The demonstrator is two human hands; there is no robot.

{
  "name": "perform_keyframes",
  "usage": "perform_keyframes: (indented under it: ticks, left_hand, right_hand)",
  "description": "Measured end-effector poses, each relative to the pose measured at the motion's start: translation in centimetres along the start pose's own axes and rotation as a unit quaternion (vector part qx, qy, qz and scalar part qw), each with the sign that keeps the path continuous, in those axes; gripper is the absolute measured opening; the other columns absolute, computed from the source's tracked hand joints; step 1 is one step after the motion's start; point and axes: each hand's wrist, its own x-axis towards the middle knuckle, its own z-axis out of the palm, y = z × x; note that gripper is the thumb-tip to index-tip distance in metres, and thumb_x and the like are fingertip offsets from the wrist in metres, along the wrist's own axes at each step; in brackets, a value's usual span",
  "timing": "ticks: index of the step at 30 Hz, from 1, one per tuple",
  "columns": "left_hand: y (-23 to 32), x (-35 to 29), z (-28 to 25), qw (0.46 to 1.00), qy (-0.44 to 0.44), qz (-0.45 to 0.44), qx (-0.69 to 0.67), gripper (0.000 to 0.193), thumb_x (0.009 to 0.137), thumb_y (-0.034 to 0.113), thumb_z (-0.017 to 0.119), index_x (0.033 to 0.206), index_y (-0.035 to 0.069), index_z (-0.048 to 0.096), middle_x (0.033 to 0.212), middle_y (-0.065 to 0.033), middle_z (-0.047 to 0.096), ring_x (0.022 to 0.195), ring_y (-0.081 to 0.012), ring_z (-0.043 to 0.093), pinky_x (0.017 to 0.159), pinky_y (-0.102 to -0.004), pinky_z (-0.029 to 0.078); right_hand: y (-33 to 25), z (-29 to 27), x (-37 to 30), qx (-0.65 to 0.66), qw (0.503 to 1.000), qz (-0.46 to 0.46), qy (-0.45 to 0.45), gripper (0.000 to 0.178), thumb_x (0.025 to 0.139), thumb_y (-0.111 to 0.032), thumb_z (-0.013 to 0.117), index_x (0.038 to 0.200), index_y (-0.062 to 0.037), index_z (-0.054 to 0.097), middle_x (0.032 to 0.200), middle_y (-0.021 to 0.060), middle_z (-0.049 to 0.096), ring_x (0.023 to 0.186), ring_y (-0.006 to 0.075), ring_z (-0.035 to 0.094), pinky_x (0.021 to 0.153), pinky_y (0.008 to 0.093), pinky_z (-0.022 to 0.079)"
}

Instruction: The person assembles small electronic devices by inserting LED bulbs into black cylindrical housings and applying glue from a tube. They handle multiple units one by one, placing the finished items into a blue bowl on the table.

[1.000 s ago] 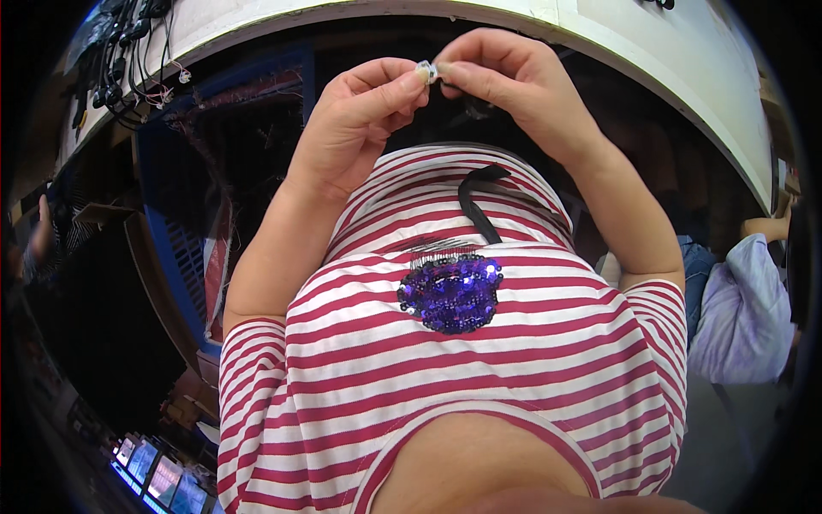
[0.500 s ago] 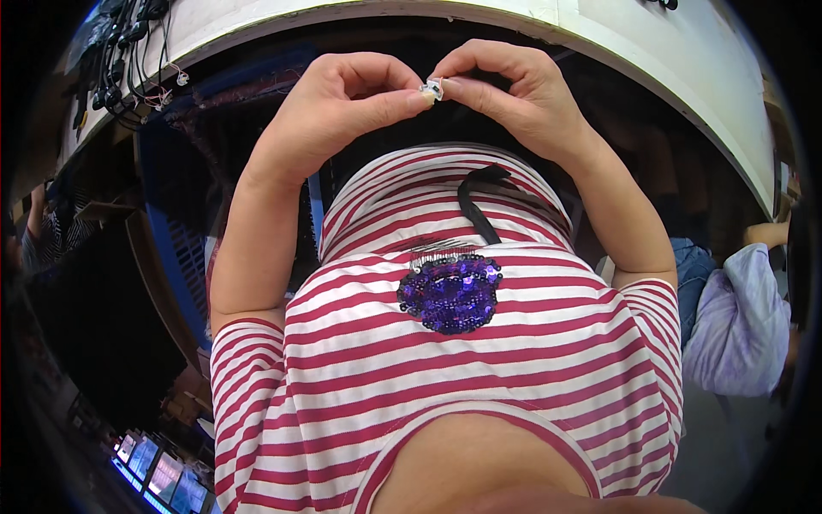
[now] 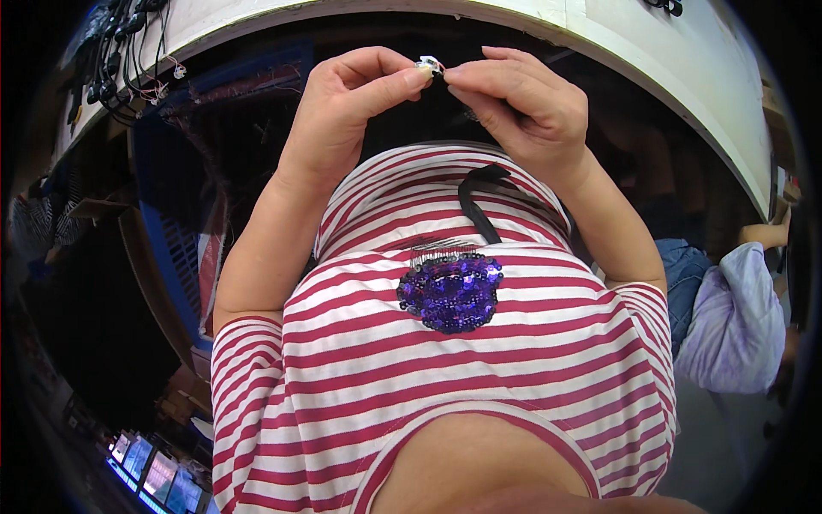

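Observation:
A small white plastic part point(image 3: 430, 64) with a dark bit on its right side is held up in front of me, above the dark gap by the table. My left hand point(image 3: 364, 86) is closed, pinching the part between thumb and forefinger. At the part's right edge are the fingertips of my right hand point(image 3: 535, 103), forefinger and thumb drawn close together with the other fingers raised. Whatever lies between those right fingertips is too small to make out.
A white table edge point(image 3: 479, 15) curves across the top. Black cables with connectors point(image 3: 116, 64) lie at its left end. Below stands a blue plastic crate point(image 3: 167, 231). To the right is a person in a pale purple garment point(image 3: 736, 325); lit screens point(image 3: 158, 475) are at lower left.
The white part has risen slightly, still in my left fingers. My right hand has turned, its fingers straighter, and its tips have shifted to the part's right edge.

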Motion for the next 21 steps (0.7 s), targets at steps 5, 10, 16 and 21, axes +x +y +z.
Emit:
perform_keyframes:
  ticks: [5, 10, 16, 21]
  left_hand:
    - [-0.1, 0.0, 0.0, 1.0, 0.006, -0.001, -0.03, 0.012, 0.08, 0.013, 0.062, 0.085, 0.002, 0.062, 0.078, -0.0015, 0.06, 0.07, -0.0064, 0.051, 0.065, -0.0194, 0.038]
    - [-0.2, -0.3, 0.2, 0.999, 0.01, 0.013, -0.037, 0.011, 0.08, 0.013, 0.061, 0.085, 0.003, 0.062, 0.077, -0.0015, 0.06, 0.069, -0.0066, 0.05, 0.065, -0.0195, 0.039]
    - [0.1, -0.5, -0.2, 0.997, -0.009, -0.03, -0.076, 0.013, 0.08, 0.013, 0.062, 0.088, 0.002, 0.062, 0.08, -0.0025, 0.06, 0.072, -0.0079, 0.052, 0.068, -0.0204, 0.041]
    - [1.2, -0.6, 0.1, 1.0, -0.017, 0.001, -0.021, 0.016, 0.079, 0.015, 0.064, 0.089, 0.001, 0.063, 0.079, -0.0029, 0.061, 0.075, -0.0082, 0.054, 0.07, -0.0198, 0.041]
  right_hand:
    - [-1.4, 0.7, -0.2, 0.084, 0.984, 0.154, 0.043, 0.02, 0.069, -0.004, 0.068, 0.089, -0.0072, 0.067, 0.079, 0.0046, 0.066, 0.071, 0.0181, 0.063, 0.071, 0.0277, 0.05]
    - [-1.3, 0.4, 0.1, 0.039, 0.995, 0.089, 0.008, 0.019, 0.069, -0.004, 0.069, 0.088, -0.0075, 0.067, 0.079, 0.0049, 0.066, 0.072, 0.0179, 0.063, 0.065, 0.0265, 0.05]
    - [-1.5, 0.3, 0.2, 0.002, 0.997, 0.073, -0.004, 0.017, 0.071, -0.004, 0.067, 0.087, -0.0069, 0.066, 0.078, 0.0054, 0.065, 0.071, 0.0176, 0.063, 0.061, 0.025, 0.049]
    - [-2.2, 0.5, 1.0, 0.159, 0.961, 0.225, -0.008, 0.014, 0.077, -0.006, 0.064, 0.09, -0.0021, 0.064, 0.08, 0.008, 0.065, 0.071, 0.0117, 0.061, 0.061, 0.022, 0.048]
